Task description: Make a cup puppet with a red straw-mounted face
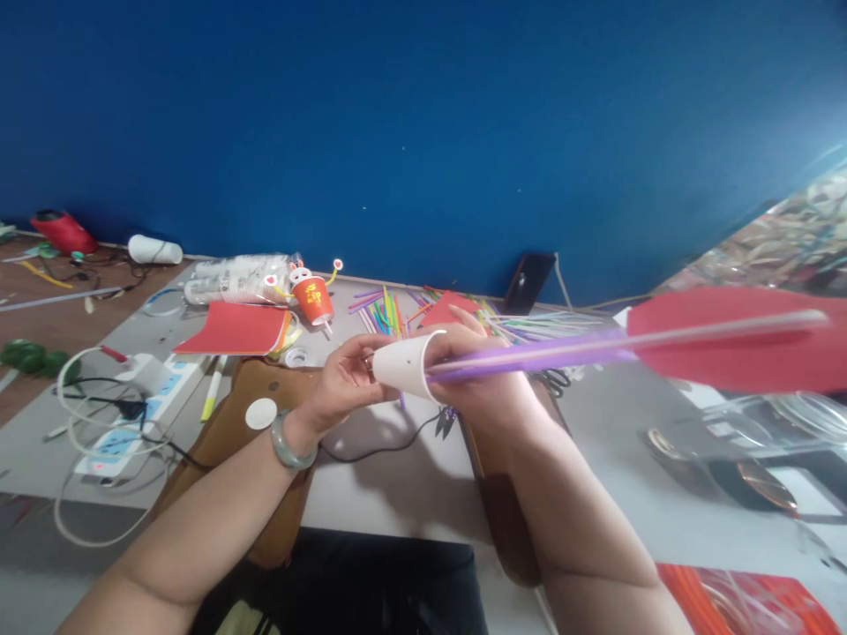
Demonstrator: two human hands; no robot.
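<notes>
In the centre of the frame I hold a white, tapered paper cup on its side, my left hand pinching its narrow base between thumb and fingers. My right hand is by the open mouth, its fingers partly hidden; I cannot tell whether they grip. A long purple plastic straw runs out of the mouth to a rounded red paper piece at the right edge. Left of centre stands a red decorated paper cup with yellow arms.
</notes>
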